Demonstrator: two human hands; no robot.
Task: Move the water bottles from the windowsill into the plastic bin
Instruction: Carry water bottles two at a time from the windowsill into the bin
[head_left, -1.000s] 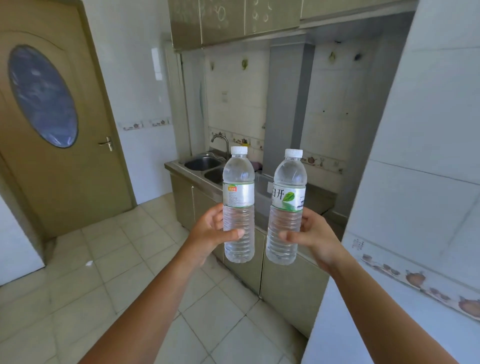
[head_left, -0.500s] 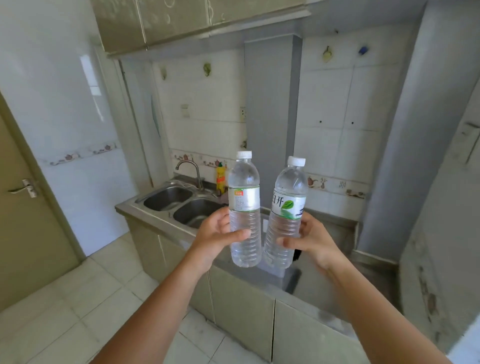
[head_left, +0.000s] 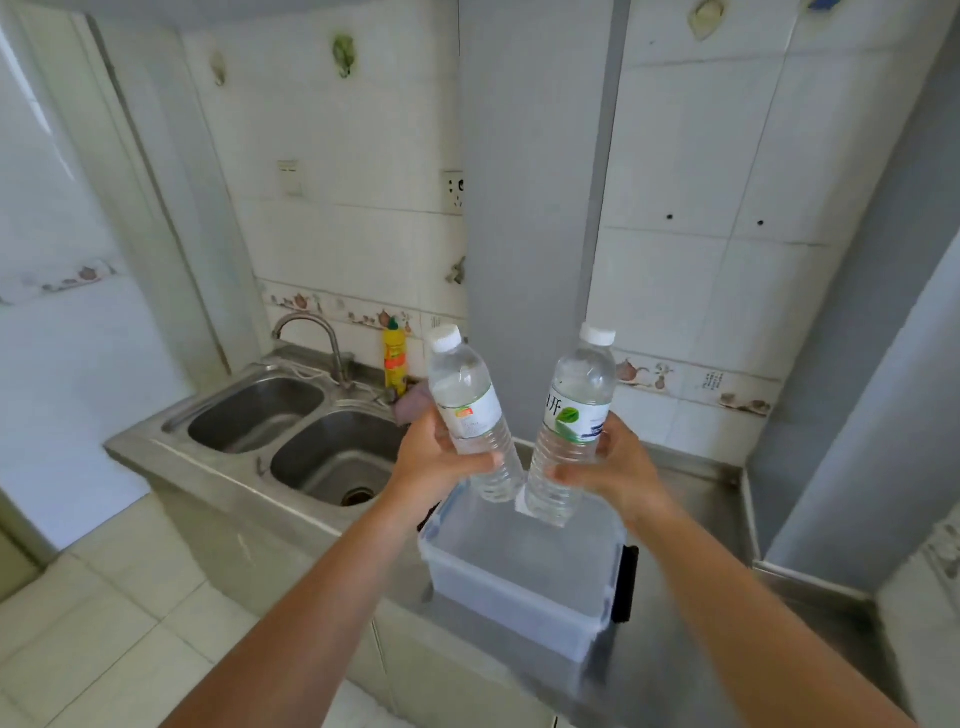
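Observation:
My left hand (head_left: 434, 460) grips a clear water bottle with a white label (head_left: 470, 410), tilted so its cap leans left. My right hand (head_left: 621, 470) grips a second water bottle with a green-leaf label (head_left: 574, 421), cap leaning slightly right. Their bases nearly meet just above the far rim of a translucent plastic bin (head_left: 519, 587). The bin stands open on the steel counter (head_left: 691, 519), and I see nothing in it. The windowsill is out of view.
A double steel sink (head_left: 301, 436) with a faucet (head_left: 311, 332) lies left of the bin. A yellow detergent bottle (head_left: 395, 358) stands behind the sink. A grey pillar (head_left: 535, 208) rises behind the bottles. Tiled walls close in at the right; tiled floor shows lower left.
I have come closer to the counter and the bin has come into view. Both bottles went lower, over the bin's far rim, tilting apart at their caps.

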